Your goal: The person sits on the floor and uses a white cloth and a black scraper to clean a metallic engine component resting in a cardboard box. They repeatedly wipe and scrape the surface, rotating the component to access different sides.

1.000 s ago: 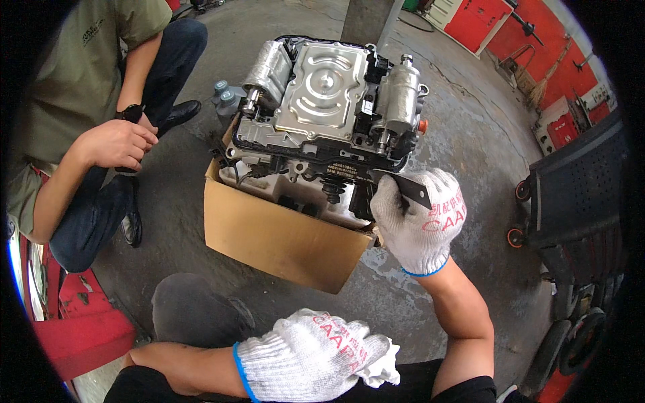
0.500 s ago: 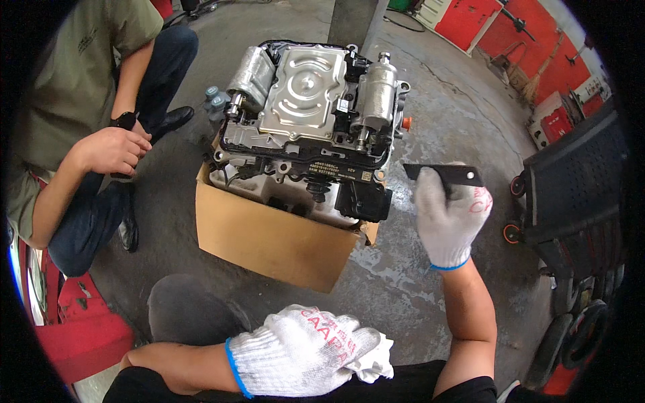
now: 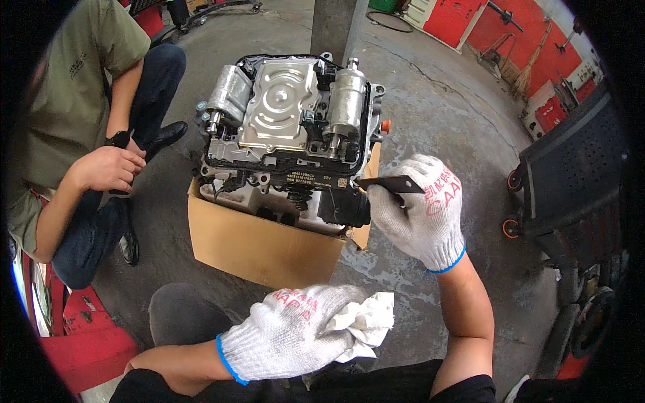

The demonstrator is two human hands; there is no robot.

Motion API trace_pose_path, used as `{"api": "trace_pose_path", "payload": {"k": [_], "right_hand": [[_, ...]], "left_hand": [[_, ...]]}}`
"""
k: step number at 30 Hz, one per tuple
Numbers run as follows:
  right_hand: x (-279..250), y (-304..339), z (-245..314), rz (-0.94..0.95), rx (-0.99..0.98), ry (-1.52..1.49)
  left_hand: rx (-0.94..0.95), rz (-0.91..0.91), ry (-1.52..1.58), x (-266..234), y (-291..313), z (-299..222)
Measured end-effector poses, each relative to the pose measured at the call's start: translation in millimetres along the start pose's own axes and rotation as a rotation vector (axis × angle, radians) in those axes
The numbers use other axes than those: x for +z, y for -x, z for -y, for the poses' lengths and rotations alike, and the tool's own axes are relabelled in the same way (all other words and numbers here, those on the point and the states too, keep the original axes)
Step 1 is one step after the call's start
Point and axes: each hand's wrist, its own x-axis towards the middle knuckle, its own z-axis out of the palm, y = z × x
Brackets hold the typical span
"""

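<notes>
At the right front corner of the metal unit [image 3: 279, 101], the gloved right hand [image 3: 423, 208] pinches a flat dark strip [image 3: 398, 183] between thumb and fingers, its holed end over the glove and its far tip pointing at the casing; whether the tip touches metal I cannot tell. Lower down, before the person's lap, the gloved left hand [image 3: 289, 332] is curled around a crumpled white wipe [image 3: 373, 317], much of which bulges out past the fingers. The unit sits in a cardboard box [image 3: 262, 242], its upper part standing above the rim, with a pressed silver cover on top between two silver cylinders, the right one [image 3: 346, 104] nearer the strip. Just under the tip lies a black block [image 3: 344, 206], and an orange plug [image 3: 385, 125] juts from the right side. The likeliest trouble, I judge, is a slip: knit gloves may give poor hold on thin, smooth metal, so the strip could twist and score the casing or nick the block. A hard sideways push might rock the unit, since soft cardboard probably braces it little. Loose wipe ends could snag or shed scraps if brought to the fittings. A crouching co-worker [image 3: 74, 127] is at the left, hands well apart from the work.
</notes>
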Motion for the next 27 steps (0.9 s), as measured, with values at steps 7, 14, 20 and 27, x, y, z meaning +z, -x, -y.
{"api": "trace_pose_path", "payload": {"k": [7, 14, 20, 27], "right_hand": [[7, -4, 1, 0.009, -0.017, 0.048], [11, -11, 0, -0.022, -0.03, 0.095], [4, -7, -11, -0.108, 0.075, 0.177], [-45, 4, -13, 0.018, 0.395, -0.45]], "left_hand": [[-0.044, 0.032, 0.018, -1, -1, 2], [-0.042, 0.028, 0.019, -3, 0, 4], [-0.06, 0.03, 0.04, -4, 0, 3], [-0.397, -0.066, 0.79, -16, -11, 3]]}}
